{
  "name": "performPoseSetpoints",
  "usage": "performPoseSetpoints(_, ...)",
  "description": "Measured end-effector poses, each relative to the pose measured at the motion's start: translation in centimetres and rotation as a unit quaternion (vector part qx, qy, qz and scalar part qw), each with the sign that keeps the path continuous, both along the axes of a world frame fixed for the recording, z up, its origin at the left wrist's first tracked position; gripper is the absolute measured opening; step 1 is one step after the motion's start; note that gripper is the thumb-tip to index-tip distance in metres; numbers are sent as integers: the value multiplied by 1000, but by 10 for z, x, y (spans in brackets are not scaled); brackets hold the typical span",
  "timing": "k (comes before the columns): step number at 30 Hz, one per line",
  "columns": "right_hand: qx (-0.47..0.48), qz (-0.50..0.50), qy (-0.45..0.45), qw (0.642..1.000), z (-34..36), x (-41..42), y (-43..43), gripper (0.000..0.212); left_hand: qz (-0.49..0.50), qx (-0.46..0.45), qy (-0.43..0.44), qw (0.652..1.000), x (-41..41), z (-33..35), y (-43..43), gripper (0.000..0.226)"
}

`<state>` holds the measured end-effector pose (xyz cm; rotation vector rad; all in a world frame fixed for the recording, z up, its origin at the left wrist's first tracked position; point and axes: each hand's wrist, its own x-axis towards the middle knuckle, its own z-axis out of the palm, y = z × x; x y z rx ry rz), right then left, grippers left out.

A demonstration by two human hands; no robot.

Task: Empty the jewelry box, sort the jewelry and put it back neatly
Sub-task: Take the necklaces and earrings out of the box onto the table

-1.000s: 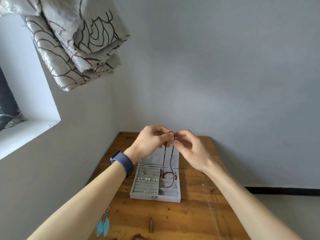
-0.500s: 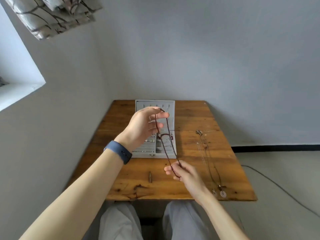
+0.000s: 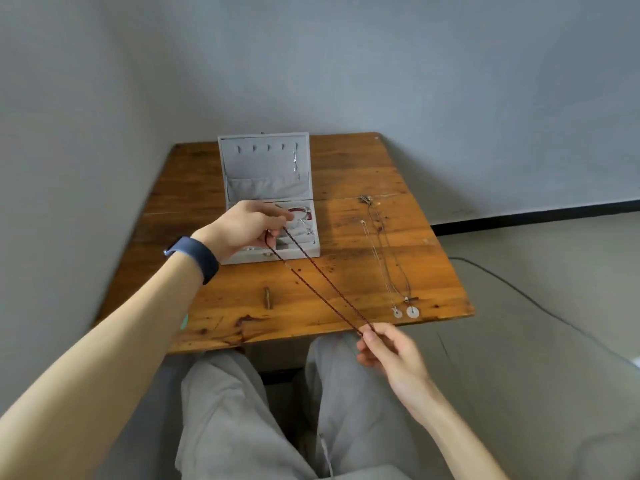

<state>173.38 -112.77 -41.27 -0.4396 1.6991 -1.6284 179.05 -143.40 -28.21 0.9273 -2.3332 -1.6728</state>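
Observation:
A grey jewelry box (image 3: pixel 298 253) stands open on the wooden table (image 3: pixel 349 168), its lid upright. A red bracelet (image 3: pixel 300 211) and small pieces lie inside. A long dark red beaded necklace (image 3: pixel 322 289) is stretched tight between my hands. My left hand (image 3: pixel 246 226) pinches one end above the box's front. My right hand (image 3: pixel 388 348) pinches the other end just past the table's near edge, over my lap.
Two thin necklaces (image 3: pixel 384 258) with round white pendants (image 3: pixel 412 312) lie lengthwise on the table's right side. A small brown piece (image 3: pixel 267 298) lies near the front middle. Walls close the table's left and back. A cable (image 3: pixel 519 292) runs over the floor at right.
The view has tilted down. My right hand has drawn the necklace's end toward me past the table edge, pulling it taut, while my left hand sank lower over the box.

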Motion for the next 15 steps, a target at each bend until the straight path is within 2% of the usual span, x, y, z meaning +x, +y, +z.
performPoseSetpoints(2, 8, -17, 3, 1000, -4, -1, 12, 16, -55, -135, -69, 987, -7, -6, 0, 20)
performPoseSetpoints(4, 15, -33, 7, 999, -7, -2, 23, 17, -110, -273, -127, 947, -17, -12, 1, 21)
performPoseSetpoints(7, 22, -63, 11, 998, -11, -5, 35, 18, -149, -396, -161, 892, -32, -18, 6, 19)
performPoseSetpoints(10, 26, -92, 17, 995, -14, -12, 45, 18, -141, -435, -145, 877, -49, -25, 11, 15)
performPoseSetpoints(12, 26, -118, 16, 993, -17, -17, 51, 16, -132, -416, -104, 894, -61, -29, 16, 12)
performPoseSetpoints(15, 29, -168, 9, 985, -22, -26, 61, 14, -116, -339, -54, 932, -81, -33, 23, 15)
